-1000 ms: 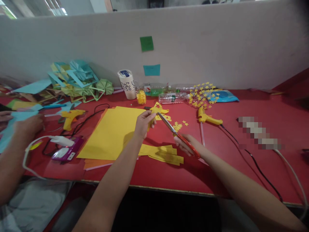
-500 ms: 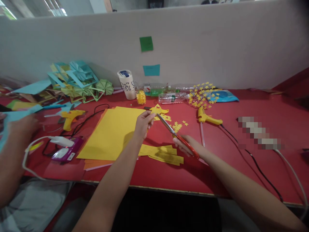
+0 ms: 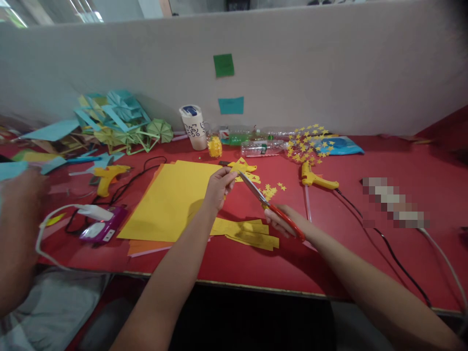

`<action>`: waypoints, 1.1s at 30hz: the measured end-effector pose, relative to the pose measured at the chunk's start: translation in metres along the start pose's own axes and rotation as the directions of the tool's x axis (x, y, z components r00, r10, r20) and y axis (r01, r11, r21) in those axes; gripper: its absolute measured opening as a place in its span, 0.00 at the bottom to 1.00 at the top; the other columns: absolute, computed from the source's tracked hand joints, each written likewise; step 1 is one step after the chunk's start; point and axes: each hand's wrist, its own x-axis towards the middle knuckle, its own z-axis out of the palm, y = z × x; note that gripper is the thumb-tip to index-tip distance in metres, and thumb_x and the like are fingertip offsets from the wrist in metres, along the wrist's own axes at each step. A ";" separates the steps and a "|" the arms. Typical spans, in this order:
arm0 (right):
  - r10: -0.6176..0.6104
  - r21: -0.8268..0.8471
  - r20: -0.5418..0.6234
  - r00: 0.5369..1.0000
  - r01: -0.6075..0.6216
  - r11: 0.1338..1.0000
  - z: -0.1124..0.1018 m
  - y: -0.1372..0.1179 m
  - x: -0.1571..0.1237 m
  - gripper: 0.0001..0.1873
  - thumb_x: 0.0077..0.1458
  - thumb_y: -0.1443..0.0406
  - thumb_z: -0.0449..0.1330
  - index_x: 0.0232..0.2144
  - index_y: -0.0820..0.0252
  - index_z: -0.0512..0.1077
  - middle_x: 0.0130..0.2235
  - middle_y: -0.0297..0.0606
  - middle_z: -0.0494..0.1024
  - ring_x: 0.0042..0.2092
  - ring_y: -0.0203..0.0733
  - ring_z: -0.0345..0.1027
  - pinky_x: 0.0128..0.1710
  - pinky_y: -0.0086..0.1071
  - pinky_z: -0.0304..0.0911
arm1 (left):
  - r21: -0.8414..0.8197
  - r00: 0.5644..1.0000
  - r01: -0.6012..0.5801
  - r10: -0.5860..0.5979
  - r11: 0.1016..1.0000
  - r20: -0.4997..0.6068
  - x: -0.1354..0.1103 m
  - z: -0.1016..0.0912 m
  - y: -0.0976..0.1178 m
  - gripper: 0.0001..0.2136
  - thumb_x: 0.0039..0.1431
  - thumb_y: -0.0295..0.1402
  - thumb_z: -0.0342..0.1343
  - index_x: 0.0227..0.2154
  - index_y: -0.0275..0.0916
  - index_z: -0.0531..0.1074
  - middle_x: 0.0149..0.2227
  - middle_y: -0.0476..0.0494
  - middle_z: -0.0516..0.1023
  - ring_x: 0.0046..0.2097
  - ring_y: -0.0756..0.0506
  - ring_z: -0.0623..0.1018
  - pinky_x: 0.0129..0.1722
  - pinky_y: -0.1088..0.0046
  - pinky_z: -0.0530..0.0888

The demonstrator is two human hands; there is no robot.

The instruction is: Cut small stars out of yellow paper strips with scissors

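Note:
Between the fingertips of my left hand is pinched a small piece of yellow paper, mostly covered by the fingers. My right hand is closed around the red handles of a pair of scissors. The blades point up and left, their tips at the paper by my left fingers. Cut yellow scraps lie just behind my left hand. A small heap of yellow paper stars rests beside the blades. Yellow strips lie below, next to large yellow sheets.
A yellow glue gun and a star-covered ornament stand at right. Plastic bottles and a white tumbler line the back. At left are another glue gun, a purple power strip and a co-worker's arm.
My hands keep nearly the same pose, scissors still at the paper. The view has shifted slightly, and the co-worker's hand at left has moved a little left.

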 end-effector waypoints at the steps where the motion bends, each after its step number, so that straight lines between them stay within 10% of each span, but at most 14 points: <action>1: 0.007 -0.006 -0.002 1.000 -0.007 1.000 0.000 0.000 0.000 0.26 0.48 0.43 0.54 0.22 0.59 0.61 0.14 0.23 0.56 0.12 0.26 0.49 0.13 0.25 0.46 | 0.005 1.000 -0.001 0.001 1.000 -0.002 0.000 0.000 0.000 0.10 0.44 0.36 0.60 0.20 0.37 0.64 0.12 0.58 0.61 0.14 0.59 0.54 0.14 0.81 0.49; 33: 0.024 0.019 0.004 1.000 -0.025 1.000 0.000 -0.006 -0.001 0.25 0.47 0.44 0.54 0.18 0.57 0.56 0.12 0.23 0.55 0.11 0.26 0.46 0.10 0.25 0.44 | 0.020 0.999 0.037 -0.038 0.999 0.010 0.004 -0.005 0.000 0.09 0.43 0.34 0.60 0.19 0.37 0.65 0.11 0.58 0.60 0.13 0.59 0.54 0.13 0.81 0.48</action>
